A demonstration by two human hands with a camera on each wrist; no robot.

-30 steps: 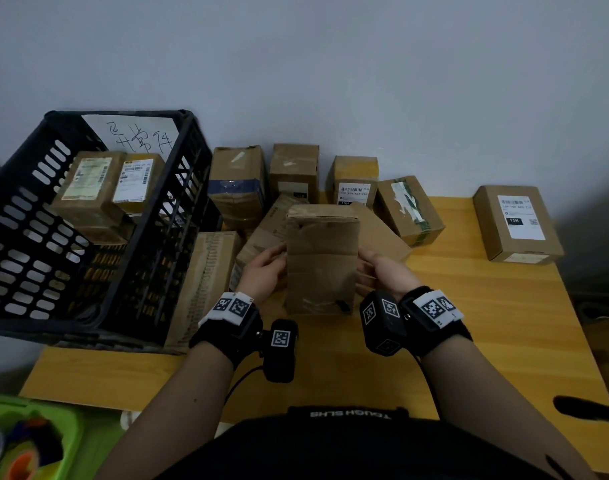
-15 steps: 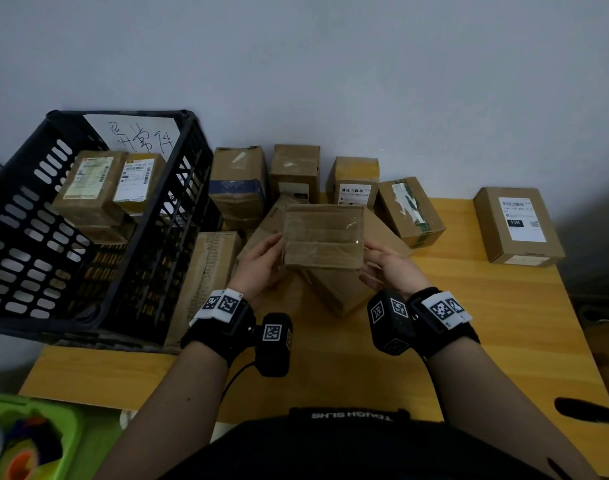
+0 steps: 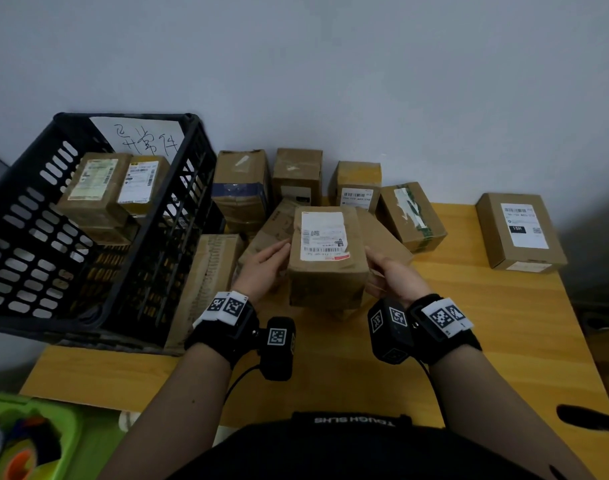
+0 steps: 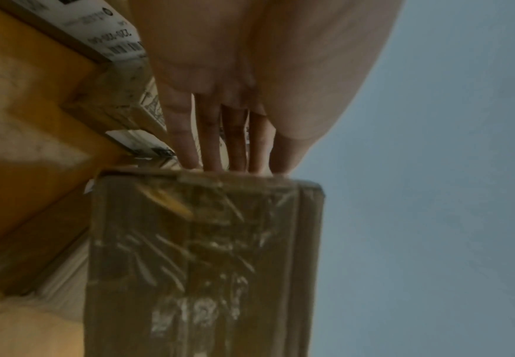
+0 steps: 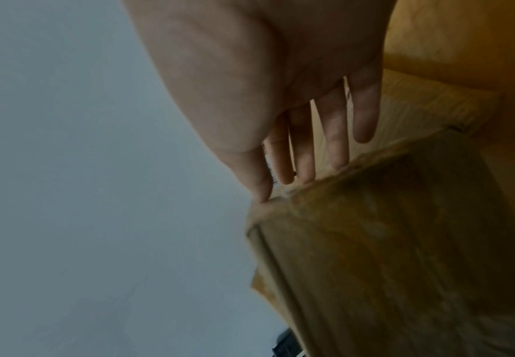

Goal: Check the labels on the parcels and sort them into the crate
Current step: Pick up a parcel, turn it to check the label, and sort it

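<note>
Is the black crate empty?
No, the black crate already holds at least two labelled parcels.

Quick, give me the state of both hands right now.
Left hand: open, straight fingers pressed against the left side of the brown cardboard parcel with the white label.
Right hand: open, straight fingers pressed against the parcel's right side.

Brown parcel (image 3: pixel 327 271), white label (image 3: pixel 323 237), black crate (image 3: pixel 98 216).

**Labelled parcel up, two in the crate**

A brown taped parcel (image 3: pixel 327 258) sits raised above the table, white barcode label (image 3: pixel 323 237) facing up. The black slotted crate (image 3: pixel 26 237) at left holds two labelled parcels (image 3: pixel 116 185); other cardboard parcels (image 3: pixel 358 185) line the wall.
</note>
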